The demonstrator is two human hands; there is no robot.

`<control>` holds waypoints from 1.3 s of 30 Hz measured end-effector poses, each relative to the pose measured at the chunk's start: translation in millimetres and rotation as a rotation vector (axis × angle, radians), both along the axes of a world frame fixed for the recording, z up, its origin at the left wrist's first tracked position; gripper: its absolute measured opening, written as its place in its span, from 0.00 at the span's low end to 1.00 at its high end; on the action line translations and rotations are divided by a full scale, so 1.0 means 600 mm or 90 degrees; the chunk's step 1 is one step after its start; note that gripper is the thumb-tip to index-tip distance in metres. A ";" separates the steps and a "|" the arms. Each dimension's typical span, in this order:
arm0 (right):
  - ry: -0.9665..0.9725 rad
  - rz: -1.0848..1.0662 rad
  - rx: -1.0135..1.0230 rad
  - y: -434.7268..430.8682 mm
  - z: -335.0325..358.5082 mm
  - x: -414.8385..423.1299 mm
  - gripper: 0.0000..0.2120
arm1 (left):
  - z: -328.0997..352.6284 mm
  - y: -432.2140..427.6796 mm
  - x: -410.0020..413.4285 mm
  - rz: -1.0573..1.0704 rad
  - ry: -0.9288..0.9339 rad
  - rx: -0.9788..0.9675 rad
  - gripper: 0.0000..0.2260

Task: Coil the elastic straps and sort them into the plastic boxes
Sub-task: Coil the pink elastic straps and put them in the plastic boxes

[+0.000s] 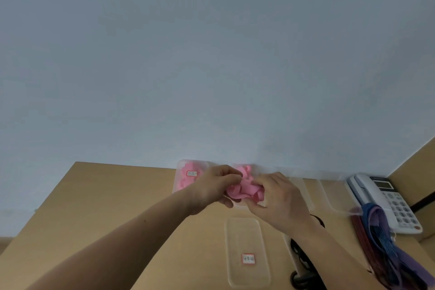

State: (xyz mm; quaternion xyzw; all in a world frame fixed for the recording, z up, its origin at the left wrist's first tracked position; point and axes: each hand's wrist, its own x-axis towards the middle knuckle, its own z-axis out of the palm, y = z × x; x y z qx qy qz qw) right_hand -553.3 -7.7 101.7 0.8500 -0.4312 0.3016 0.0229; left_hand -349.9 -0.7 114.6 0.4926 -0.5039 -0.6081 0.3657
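I can read nothing: the red-framed label (248,258) on the clear box (244,235) below my right hand (280,200) and the second label (191,173) on the pink-filled box (177,181) by my left hand (213,189) are blurred.

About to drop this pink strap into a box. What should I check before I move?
1. Left hand and right hand both hold the pink strap: ok.
2. Coil neat and closed: not ok, loops hang loose.
3. Back-left box holds pink straps, matching colour: ok.
4. That box's lid off: cannot tell.
5. Near clear container lies apart from the hands: ok.
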 end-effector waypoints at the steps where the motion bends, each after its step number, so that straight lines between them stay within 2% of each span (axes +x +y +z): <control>1: 0.007 -0.013 0.017 -0.001 -0.012 -0.001 0.14 | -0.012 -0.004 0.000 -0.016 -0.031 0.000 0.09; 8: 0.045 -0.072 0.159 -0.051 -0.079 -0.031 0.13 | -0.116 -0.047 -0.014 0.025 -0.254 0.009 0.07; 11: 0.057 -0.042 0.218 -0.087 -0.102 -0.035 0.12 | -0.149 -0.079 -0.033 0.046 -0.368 -0.059 0.11; 15: 0.072 0.009 0.259 -0.147 -0.138 -0.047 0.11 | -0.186 -0.125 -0.054 -0.013 -0.551 -0.167 0.15; 17: 0.102 0.032 0.284 -0.177 -0.157 -0.054 0.12 | -0.204 -0.140 -0.058 -0.040 -0.619 -0.175 0.16; 20: 0.131 0.095 0.292 -0.209 -0.191 -0.059 0.12 | -0.226 -0.148 -0.068 -0.082 -0.665 -0.164 0.17; 24: 0.202 0.163 0.323 -0.231 -0.213 -0.058 0.21 | -0.243 -0.145 -0.086 -0.136 -0.706 -0.188 0.17; 28: 0.182 0.196 0.292 -0.243 -0.217 -0.054 0.19 | -0.250 -0.147 -0.091 -0.104 -0.702 -0.192 0.17; 32: 0.244 0.176 0.235 -0.237 -0.216 -0.052 0.18 | -0.251 -0.143 -0.095 -0.102 -0.717 -0.208 0.17; 35: 0.342 0.107 0.191 -0.228 -0.204 -0.044 0.25 | -0.251 -0.142 -0.095 -0.108 -0.805 -0.264 0.16; 37: 0.373 0.069 0.198 -0.228 -0.209 -0.040 0.26 | -0.250 -0.147 -0.094 -0.119 -0.842 -0.313 0.16; 39: 0.354 0.078 0.267 -0.229 -0.224 -0.039 0.26 | -0.252 -0.153 -0.095 -0.165 -0.852 -0.329 0.16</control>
